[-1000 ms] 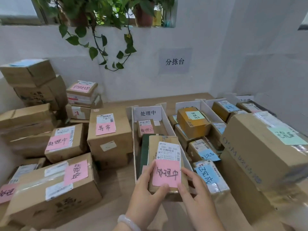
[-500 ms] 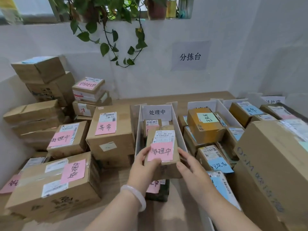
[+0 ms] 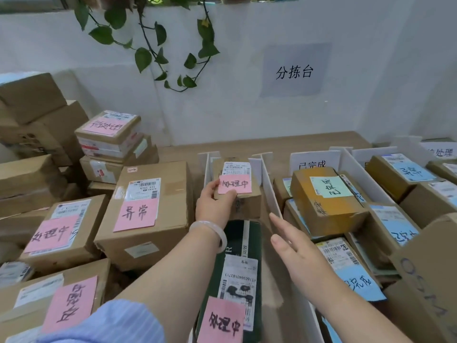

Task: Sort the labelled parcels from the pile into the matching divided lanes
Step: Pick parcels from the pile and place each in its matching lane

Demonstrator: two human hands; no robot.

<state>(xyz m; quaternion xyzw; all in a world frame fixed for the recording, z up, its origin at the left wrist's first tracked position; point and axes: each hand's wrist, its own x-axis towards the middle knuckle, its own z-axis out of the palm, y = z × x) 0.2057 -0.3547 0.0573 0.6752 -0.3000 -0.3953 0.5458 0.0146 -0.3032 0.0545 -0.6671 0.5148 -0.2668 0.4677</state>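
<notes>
Between dividers (image 3: 270,191): left hand (image 3: 212,204) grips pink-labelled parcel (image 3: 248,205); right hand (image 3: 294,246) spread, empty; dark parcel (image 3: 243,233) perhaps touching.

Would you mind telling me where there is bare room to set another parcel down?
Bare tabletop runs along the back wall. A narrow strip lies between the dark green parcel and the white divider. The left pile and the 已完成 lane are packed.

Wooden table (image 3: 291,143), bare at upper centre | left of frame: piled cardboard parcels (image 3: 146,211), pink labels | centre to right: white divided lanes (image 3: 270,189) holding labelled boxes (image 3: 326,201)
</notes>
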